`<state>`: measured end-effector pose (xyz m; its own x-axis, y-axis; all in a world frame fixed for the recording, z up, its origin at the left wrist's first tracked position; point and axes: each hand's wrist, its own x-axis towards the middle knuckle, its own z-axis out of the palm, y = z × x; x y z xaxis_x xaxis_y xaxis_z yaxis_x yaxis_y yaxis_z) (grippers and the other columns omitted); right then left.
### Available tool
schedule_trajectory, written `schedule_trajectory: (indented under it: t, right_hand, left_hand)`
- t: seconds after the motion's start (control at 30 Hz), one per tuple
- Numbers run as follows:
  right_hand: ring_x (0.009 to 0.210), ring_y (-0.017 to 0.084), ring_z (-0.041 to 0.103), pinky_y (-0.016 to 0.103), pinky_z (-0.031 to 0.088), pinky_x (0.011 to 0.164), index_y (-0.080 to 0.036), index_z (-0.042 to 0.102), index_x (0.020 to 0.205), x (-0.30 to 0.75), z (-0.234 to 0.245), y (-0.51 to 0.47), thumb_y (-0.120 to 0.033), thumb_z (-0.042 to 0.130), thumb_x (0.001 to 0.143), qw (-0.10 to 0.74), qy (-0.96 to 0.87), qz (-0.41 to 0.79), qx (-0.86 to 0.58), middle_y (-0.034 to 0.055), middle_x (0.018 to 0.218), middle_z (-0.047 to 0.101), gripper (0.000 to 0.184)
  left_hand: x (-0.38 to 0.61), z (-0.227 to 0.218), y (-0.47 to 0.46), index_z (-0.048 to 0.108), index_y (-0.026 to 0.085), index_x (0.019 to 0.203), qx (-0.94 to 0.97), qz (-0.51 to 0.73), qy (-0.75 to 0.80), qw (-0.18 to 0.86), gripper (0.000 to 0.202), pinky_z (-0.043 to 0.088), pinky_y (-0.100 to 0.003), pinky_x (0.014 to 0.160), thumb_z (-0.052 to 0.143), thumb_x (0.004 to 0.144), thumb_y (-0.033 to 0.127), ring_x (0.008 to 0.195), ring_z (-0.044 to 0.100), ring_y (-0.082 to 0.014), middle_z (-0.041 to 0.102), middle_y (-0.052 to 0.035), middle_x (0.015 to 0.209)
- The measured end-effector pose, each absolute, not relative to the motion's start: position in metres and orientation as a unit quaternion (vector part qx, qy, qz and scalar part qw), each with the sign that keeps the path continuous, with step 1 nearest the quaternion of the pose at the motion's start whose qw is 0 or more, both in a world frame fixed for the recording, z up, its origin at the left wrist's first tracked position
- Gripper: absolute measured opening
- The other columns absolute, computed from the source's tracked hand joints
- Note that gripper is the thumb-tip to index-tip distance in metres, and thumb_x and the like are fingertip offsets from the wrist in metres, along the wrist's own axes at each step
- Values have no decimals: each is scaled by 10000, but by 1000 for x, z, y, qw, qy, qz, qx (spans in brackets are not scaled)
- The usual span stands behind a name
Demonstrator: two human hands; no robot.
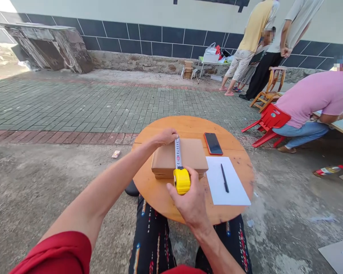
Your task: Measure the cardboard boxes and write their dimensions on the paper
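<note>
A brown cardboard box (192, 154) lies flat on a round wooden table (148, 133). Across its top, from far edge to near edge, runs the white blade of a yellow tape measure (183, 182). My left hand (168, 137) is closed on the blade's far end at the back edge of the box. My right hand (192, 199) grips the tape measure's case just in front of the box's near side, thumb to its left and fingers to its right. The blade's numbers face up.
Right of the box lie a white paper sheet (217, 190) with a black pen (224, 178) on it, and a phone (213, 144). A person in pink sits on a red chair (274, 118) to the right. Other people stand near a wooden chair (271, 89).
</note>
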<state>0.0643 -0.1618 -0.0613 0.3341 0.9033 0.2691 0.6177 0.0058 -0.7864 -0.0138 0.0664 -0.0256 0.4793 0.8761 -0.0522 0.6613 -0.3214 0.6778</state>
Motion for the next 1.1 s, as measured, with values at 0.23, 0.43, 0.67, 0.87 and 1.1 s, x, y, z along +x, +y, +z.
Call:
schedule_trajectory:
  t: [0.23,0.43,0.67,0.87,1.1]
  right_hand:
    - [924,252,662,381,535,795,-185,492,1239,66,-61,-164,-395,694,761,444,-551,159,-689,103,1096,673,560]
    - [879,235,669,353,551,757,-175,501,1242,66,-61,-163,-394,716,745,450,-545,163,-688,100,1074,683,583]
    - [903,242,670,366,564,777,-180,503,1246,69,-60,-166,-405,718,744,452,-545,159,-688,103,1089,677,591]
    - [1037,266,647,394,559,858,-192,462,1316,66,-61,-169,-388,718,752,448,-552,186,-678,114,1189,645,650]
    - [1156,284,595,438,516,966,-176,417,1378,65,-64,-172,-386,698,780,440,-558,199,-675,138,1285,593,692]
  left_hand:
    - [-8,-30,70,627,147,663,813,167,468,304,172,325,-232,542,490,755,196,590,463,-125,540,20,599]
    - [-4,-35,76,636,142,633,826,170,459,280,203,328,-247,544,478,755,179,583,473,-138,562,0,580]
    - [-2,-50,81,679,145,669,834,176,444,278,241,368,-259,586,466,761,209,605,511,-151,639,-25,646]
    - [-5,-55,79,693,146,694,827,193,432,305,253,382,-248,595,467,748,246,618,516,-143,628,1,647]
    - [-6,-60,76,690,144,712,815,222,429,321,265,356,-244,578,460,765,264,625,496,-140,573,17,617]
